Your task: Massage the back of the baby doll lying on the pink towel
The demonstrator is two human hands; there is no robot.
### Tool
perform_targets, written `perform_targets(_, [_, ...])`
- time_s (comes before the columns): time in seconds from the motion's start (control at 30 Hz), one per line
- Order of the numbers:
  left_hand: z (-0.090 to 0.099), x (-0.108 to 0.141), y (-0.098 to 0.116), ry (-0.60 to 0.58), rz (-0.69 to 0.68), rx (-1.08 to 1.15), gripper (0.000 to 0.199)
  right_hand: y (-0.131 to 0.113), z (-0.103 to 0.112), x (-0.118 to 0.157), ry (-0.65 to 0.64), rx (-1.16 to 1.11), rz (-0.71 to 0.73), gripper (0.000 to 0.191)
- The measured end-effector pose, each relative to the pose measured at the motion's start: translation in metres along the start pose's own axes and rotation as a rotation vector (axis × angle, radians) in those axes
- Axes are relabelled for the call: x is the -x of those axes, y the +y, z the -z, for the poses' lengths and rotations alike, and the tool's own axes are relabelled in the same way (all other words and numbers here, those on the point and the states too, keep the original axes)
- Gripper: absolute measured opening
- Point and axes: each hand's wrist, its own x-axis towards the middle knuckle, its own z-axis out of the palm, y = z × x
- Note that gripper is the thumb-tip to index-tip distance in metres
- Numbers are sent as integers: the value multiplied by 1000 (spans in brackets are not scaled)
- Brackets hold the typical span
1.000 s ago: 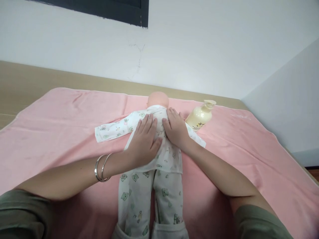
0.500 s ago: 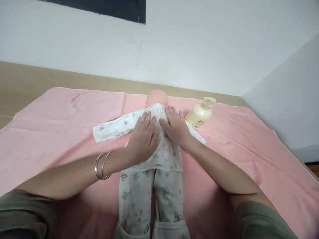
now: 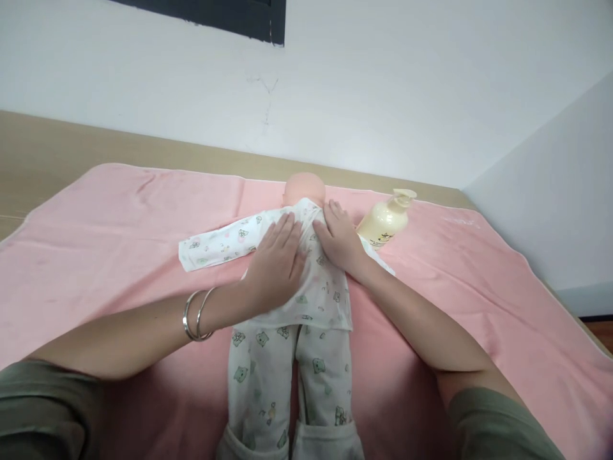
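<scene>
Head view: hands [image 3: 274, 271] partly hide the shirt [image 3: 322, 297].

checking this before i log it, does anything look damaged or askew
Thin, crack-like lines mark the otherwise plain white wall below the dark frame. The pump bottle seems to lean, though that may be lens distortion. The doll's shirt creases between the left hand and right hand, but lies flatter below.

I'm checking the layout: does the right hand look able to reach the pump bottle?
Likely yes: the right hand rests on the shirt near the bottle; a sleeve lies just in front, but nothing visible blocks the pump head.
</scene>
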Motion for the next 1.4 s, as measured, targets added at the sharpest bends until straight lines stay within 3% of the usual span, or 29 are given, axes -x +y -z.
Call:
perform_targets(0.1, [2,-1,0,-22,8,33,59,0,0,0,5,62,-11,64])
perform_targets(0.27, [3,-39,-35,9,191,84,59,-38,-9,56,35,58,190,62])
perform_targets(0.33, [3,-44,-40,18,226,66,60,-45,-10,65,10,42,238,62])
perform_targets(0.53, [2,-6,-5,6,-12,-32,58,-15,-3,15,-9,-60,70,68])
perform_targets(0.63, [4,0,2,-19,-42,-13,57,-8,-2,3,-11,-36,3,71])
perform_targets(0.73, [6,-16,-11,-34,59,37,58,-22,-4,23,-5,33,25,70])
perform_targets(0.83, [6,-37,-30,-14,204,72,61,-43,-8,57,-3,98,151,68])
perform_targets(0.93, [3,-45,-40,24,217,76,59,-53,-9,76,3,129,268,62])
perform_targets(1.03, [1,-43,-40,36,192,53,59,-45,-7,65,-25,74,259,61])
perform_targets(1.23, [1,-39,-34,9,199,-4,59,-12,-3,14,-32,6,45,72])
perform_targets(1.4, [-2,-38,-31,40,191,-78,57,-14,-7,15,40,106,10,62])
